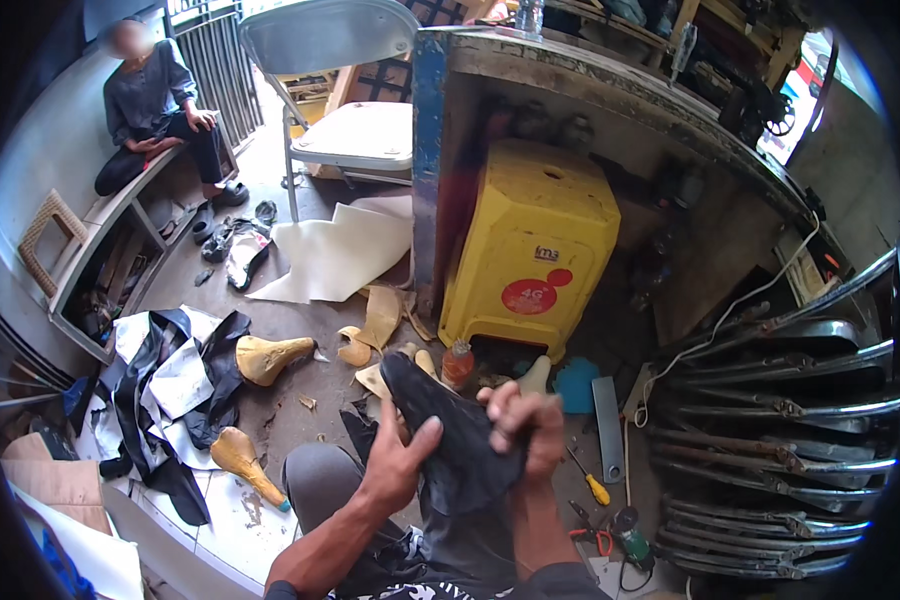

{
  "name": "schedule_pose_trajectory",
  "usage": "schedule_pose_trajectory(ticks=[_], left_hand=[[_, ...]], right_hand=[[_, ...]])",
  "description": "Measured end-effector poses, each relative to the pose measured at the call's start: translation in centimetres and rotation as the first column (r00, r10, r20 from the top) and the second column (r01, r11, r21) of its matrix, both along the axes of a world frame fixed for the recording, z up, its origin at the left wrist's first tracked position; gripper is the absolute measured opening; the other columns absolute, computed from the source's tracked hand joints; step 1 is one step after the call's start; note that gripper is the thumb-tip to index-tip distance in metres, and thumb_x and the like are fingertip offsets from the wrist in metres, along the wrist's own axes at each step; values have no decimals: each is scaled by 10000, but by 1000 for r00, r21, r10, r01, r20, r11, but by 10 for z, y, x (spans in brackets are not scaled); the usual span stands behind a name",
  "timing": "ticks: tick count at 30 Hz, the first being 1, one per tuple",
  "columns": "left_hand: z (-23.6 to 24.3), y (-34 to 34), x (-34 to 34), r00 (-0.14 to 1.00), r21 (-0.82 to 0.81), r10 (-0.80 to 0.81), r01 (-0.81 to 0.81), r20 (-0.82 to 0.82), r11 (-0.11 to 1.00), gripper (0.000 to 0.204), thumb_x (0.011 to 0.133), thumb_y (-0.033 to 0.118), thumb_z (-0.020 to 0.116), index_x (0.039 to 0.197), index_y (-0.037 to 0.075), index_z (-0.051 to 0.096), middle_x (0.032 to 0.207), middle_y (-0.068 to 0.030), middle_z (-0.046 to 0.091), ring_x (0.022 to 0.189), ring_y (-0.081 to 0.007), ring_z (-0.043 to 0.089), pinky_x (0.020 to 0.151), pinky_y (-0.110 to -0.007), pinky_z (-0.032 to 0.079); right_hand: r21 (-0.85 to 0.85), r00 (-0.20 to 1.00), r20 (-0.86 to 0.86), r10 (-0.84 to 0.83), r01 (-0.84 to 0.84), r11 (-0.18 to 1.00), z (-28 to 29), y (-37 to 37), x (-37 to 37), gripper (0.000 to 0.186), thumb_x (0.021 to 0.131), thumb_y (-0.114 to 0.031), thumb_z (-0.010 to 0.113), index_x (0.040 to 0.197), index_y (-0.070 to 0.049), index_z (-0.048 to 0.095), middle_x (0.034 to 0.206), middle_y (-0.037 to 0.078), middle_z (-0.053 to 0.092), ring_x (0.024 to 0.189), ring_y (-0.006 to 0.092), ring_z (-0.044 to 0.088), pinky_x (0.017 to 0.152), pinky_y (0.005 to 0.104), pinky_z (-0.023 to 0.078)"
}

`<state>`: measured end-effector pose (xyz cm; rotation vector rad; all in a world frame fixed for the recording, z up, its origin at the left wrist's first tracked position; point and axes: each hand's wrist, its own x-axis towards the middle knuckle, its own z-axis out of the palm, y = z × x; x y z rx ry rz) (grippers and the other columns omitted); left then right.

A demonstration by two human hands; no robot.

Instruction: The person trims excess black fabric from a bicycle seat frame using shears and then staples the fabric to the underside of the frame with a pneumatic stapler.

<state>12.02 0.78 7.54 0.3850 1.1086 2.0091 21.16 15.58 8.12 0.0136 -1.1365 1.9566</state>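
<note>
A black bicycle saddle lies tilted over my lap, its narrow nose pointing away and to the left. My left hand grips its left edge, thumb on the upper side and fingers underneath. My right hand is at the saddle's right edge with its fingers curled, slightly blurred; whether they pinch the covering or something small is hidden. Just beyond the saddle stands an orange-red bottle. Yellowish saddle-shaped foam pieces lie on the floor to the left.
A yellow plastic stool is under the worn workbench. Stacked metal folding chairs crowd the right. A yellow-handled screwdriver and green power tool lie nearby. Black and white scraps cover the left floor. Another person sits far left.
</note>
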Motion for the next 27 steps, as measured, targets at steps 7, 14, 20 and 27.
schedule_pose_trajectory(ticks=[7, 14, 20, 27], left_hand=[[-6, 7, -18, 909, -92, 191, -241, -371, 966, 664, 1042, 292, 673, 1536, 22, 321, 1346, -154, 592, 1182, -242, 632, 1008, -360, 537], [-33, 22, -9, 943, -143, 266, -297, -201, 944, 539, 1137, 428, 437, 1480, 13, 437, 1326, -98, 588, 1164, -157, 596, 986, -313, 519], [-48, 27, -18, 999, 29, 43, -43, 11, 999, 486, 1137, 425, 423, 1425, 49, 532, 1227, -53, 662, 1088, -136, 650, 962, -312, 546], [-39, 33, -19, 999, -35, -31, 30, -27, 999, 474, 1097, 370, 571, 1418, 28, 502, 1241, -55, 642, 1119, -130, 617, 984, -311, 515]], right_hand=[[554, 709, 574, -410, 32, 832, 15, -19, 20, 457, 913, -252, 822, 1274, -9, 684, 1202, 132, 691, 1123, 208, 657, 1028, 342, 494], [7, 696, 718, 9, -19, 1000, -10, -9, 36, 437, 918, -261, 832, 1231, 5, 685, 1113, 56, 723, 998, 114, 669, 889, 273, 533], [316, 524, 814, -250, -39, 948, 9, -10, 38, 462, 880, -390, 843, 1122, -5, 762, 905, 103, 777, 820, 147, 722, 776, 314, 562], [381, 372, 860, -349, -13, 925, 4, -6, 39, 545, 877, -507, 807, 1108, -16, 767, 923, 155, 778, 852, 221, 747, 781, 352, 556]])
